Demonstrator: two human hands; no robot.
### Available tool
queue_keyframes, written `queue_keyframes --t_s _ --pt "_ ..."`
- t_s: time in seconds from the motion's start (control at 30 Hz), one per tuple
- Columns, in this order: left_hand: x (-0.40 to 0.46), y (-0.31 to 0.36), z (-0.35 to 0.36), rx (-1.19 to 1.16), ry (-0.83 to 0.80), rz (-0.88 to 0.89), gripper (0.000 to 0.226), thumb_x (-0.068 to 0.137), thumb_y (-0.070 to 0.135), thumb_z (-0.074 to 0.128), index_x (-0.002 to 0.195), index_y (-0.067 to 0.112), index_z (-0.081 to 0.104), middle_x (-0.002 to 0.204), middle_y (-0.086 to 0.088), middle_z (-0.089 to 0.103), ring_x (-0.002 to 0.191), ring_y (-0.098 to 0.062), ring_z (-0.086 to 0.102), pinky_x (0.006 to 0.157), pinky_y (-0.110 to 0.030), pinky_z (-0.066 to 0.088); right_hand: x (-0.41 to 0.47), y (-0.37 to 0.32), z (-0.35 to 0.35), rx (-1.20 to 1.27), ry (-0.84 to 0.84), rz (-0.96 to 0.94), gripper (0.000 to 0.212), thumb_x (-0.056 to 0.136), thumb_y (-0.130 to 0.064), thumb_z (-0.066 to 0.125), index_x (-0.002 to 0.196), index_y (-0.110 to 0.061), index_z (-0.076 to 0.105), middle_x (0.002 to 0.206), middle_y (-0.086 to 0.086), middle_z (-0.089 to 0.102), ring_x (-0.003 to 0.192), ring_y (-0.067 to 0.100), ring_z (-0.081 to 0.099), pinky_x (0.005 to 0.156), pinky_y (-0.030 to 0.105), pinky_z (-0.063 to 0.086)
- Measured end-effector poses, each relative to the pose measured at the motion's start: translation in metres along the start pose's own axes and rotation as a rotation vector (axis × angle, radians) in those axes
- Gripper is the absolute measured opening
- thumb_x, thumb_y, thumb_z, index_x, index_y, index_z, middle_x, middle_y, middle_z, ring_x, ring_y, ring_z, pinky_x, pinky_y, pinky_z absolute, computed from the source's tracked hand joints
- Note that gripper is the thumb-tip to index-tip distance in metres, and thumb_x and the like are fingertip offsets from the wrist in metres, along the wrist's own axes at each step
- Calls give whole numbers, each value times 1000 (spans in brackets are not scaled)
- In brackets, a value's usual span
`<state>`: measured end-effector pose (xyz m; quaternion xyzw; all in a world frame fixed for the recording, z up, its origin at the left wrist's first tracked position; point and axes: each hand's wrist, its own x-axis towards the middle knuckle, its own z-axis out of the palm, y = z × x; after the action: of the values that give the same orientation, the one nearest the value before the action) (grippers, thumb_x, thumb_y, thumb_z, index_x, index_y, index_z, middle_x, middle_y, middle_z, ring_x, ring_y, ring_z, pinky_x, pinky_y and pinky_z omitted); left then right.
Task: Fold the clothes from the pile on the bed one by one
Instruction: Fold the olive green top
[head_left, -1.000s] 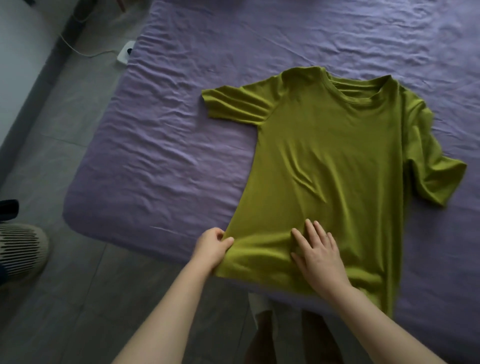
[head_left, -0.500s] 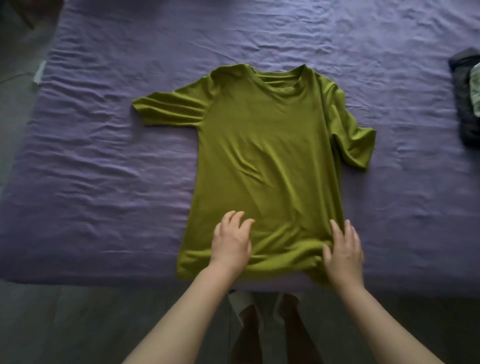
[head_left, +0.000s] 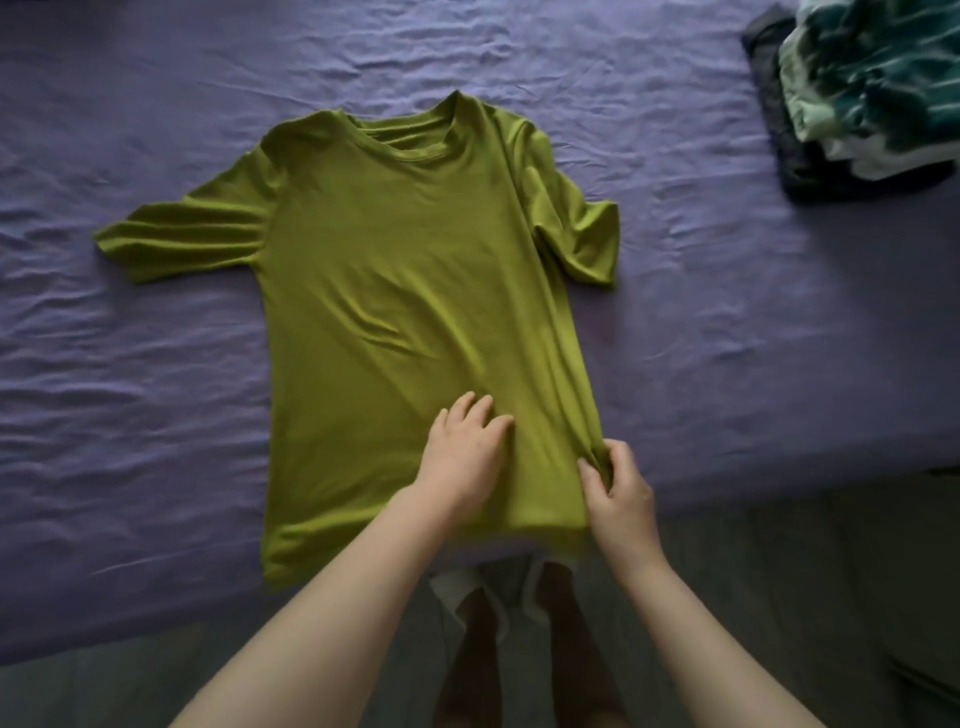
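An olive-green t-shirt (head_left: 395, 291) lies spread flat, collar away from me, on the purple bed sheet (head_left: 701, 312). Its left sleeve sticks out to the side; its right sleeve lies bent down along the body. My left hand (head_left: 465, 452) rests flat on the lower middle of the shirt, fingers straight. My right hand (head_left: 615, 493) pinches the shirt's lower right side edge between thumb and fingers, bunching the cloth there. The hem hangs slightly over the bed's near edge.
A pile of clothes (head_left: 862, 88), dark grey and teal-white pieces, sits at the bed's far right. The grey floor (head_left: 805, 597) shows below the bed edge, with my legs standing against the bed.
The view has shifted right, bringing the pile into sight. My left hand moved from the shirt's lower left edge to its middle; my right hand went to the right side edge and pinched it.
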<state>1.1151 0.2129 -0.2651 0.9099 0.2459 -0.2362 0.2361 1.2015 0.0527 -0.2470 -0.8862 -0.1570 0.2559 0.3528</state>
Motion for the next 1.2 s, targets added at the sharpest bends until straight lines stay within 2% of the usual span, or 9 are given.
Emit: queue_keyframes --t_s 0.1,0.2,0.3,0.4,0.53,0.67,0.83,1.03,1.2 --pt "8 4 -8 -5 26 10 46 102 26 33 147 26 27 159 -6 12 147 -25 4 118 -43 14 4 5 -7 -23 -38 40 17 91 -11 58 106 -4 56 93 11 64 88 32 61 66 25 34" --pt "18 11 -8 80 -33 41 53 101 41 34 150 32 16 161 -5 -2 147 -27 -4 117 -50 10 10 12 -13 -336 -145 132 31 94 -24 54 120 -9 48 109 19 63 100 38 58 71 36 40" --pt "23 17 3 219 -144 68 67 95 56 36 151 38 3 159 -7 -16 145 -31 -16 114 -60 2 13 12 -17 -573 -175 119 41 92 -32 53 128 -18 40 119 6 58 108 29 55 75 36 43" --pt "22 17 12 319 -168 82 76 94 56 41 150 37 -7 157 -10 -23 143 -34 -22 112 -63 0 17 17 -16 -723 -166 28 35 92 -32 52 124 -20 46 117 1 56 108 21 51 84 34 43" --pt "22 17 7 303 -176 99 73 95 52 42 150 37 -3 158 -10 -20 144 -34 -19 113 -62 -2 27 17 -11 -641 -145 -10 33 93 -27 52 124 -16 52 119 3 57 109 21 51 90 34 42" --pt "32 14 -9 294 -191 110 69 97 49 38 151 34 -1 158 -9 -18 145 -31 -16 115 -58 -2 52 3 -11 -564 -162 -67 38 93 -22 52 130 -14 49 129 3 52 118 21 48 97 35 40" --pt "59 16 -29 311 -214 98 67 99 45 37 151 33 -2 158 -7 -20 145 -31 -15 115 -57 1 103 -24 -13 -522 -199 -156 39 92 -18 54 130 -10 49 129 7 50 119 26 47 96 39 41" --pt "104 12 -61 290 -164 37 64 100 45 33 151 33 -2 159 -7 -17 145 -31 -15 115 -57 -1 177 -50 -12 -497 -201 -203 45 92 -17 54 135 -7 45 139 11 42 126 28 41 102 40 36" --pt "162 8 -101 226 -100 -78 67 100 45 35 152 24 -2 159 -7 -16 146 -28 -11 118 -52 3 240 -64 -25 -430 -53 -242 39 89 -16 59 126 -4 53 126 14 53 116 33 49 93 44 43"
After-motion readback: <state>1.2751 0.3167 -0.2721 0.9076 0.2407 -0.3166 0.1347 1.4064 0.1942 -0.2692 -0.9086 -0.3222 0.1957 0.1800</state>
